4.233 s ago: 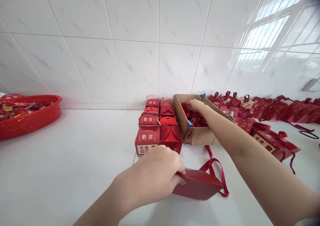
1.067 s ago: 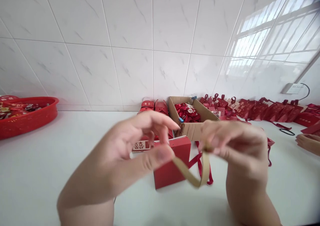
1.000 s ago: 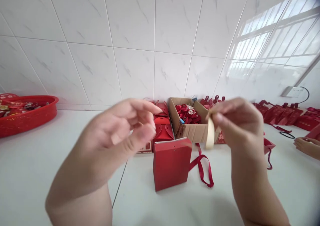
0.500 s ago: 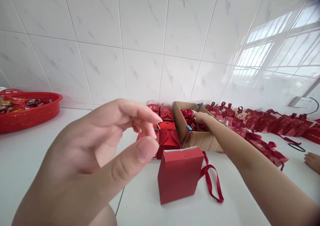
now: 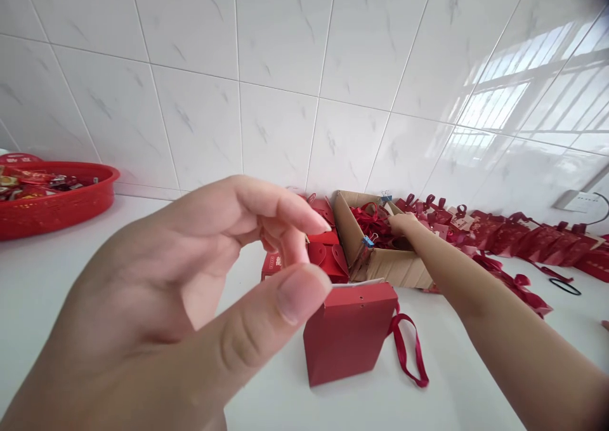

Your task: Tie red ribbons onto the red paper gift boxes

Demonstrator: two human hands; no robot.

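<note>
My left hand (image 5: pixel 204 278) hangs close to the camera with fingers bent and a gap between thumb and forefinger; it holds nothing. Just beyond its thumb, a red paper gift box (image 5: pixel 352 336) stands upright on the white table, a dark red ribbon loop (image 5: pixel 410 355) trailing from its right side. My right hand (image 5: pixel 402 223) reaches into an open cardboard box (image 5: pixel 394 267) filled with red ribbons (image 5: pixel 368 218). Something pale shows by its fingertips, which are mostly hidden among the ribbons. Blue binder clips (image 5: pixel 368 240) sit on the cardboard box's rim.
Red folded boxes (image 5: pixel 328 259) stand left of the cardboard box. A long row of red gift bags (image 5: pixel 499 231) runs along the tiled wall to the right, near a black ring (image 5: pixel 564 285). At far left is a red basket (image 5: pixel 95 196) of wrapped sweets. A power strip (image 5: pixel 578 200) hangs at the right.
The view has shifted slightly. My left hand has come a little to the right, overlapping the gift box's edge. My right hand stays in the cardboard box, and a pale piece now shows beside its fingers.
</note>
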